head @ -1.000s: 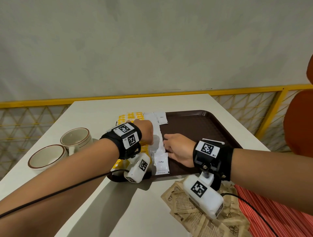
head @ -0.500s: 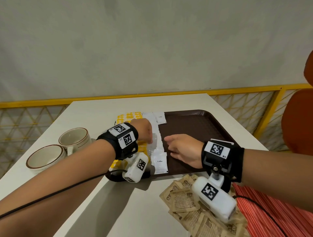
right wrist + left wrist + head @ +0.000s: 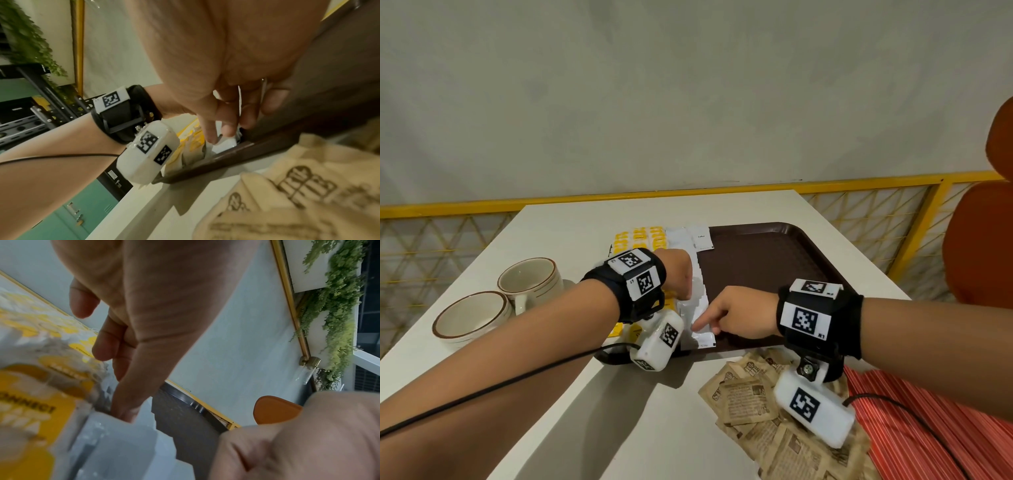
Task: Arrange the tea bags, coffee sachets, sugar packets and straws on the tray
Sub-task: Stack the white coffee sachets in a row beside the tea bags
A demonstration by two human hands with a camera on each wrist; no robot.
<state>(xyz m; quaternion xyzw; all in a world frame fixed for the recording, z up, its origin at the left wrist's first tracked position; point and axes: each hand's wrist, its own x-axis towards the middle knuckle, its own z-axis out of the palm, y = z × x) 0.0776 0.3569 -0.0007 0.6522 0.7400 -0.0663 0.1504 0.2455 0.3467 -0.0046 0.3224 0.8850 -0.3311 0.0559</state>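
Observation:
A brown tray (image 3: 774,260) holds yellow tea bags (image 3: 640,236) along its left side and a lapped row of white coffee sachets (image 3: 700,240) beside them. My left hand (image 3: 677,272) is over the middle of that row, its index finger (image 3: 123,402) straight and pressing a sachet (image 3: 123,443). My right hand (image 3: 736,317) points at the near end of the row, index fingertip (image 3: 211,138) on a sachet (image 3: 224,146), other fingers curled. Brown sugar packets (image 3: 750,401) and red straws (image 3: 928,428) lie on the table at front right.
Two cream cups (image 3: 530,281) (image 3: 469,318) stand on the white table (image 3: 568,233) left of the tray. An orange chair (image 3: 983,240) is at the right, and a yellow railing (image 3: 859,185) runs behind. The tray's right half is bare.
My right hand has slid toward the near end of the sachet row and now points with its index finger. The left hand has stayed over the row.

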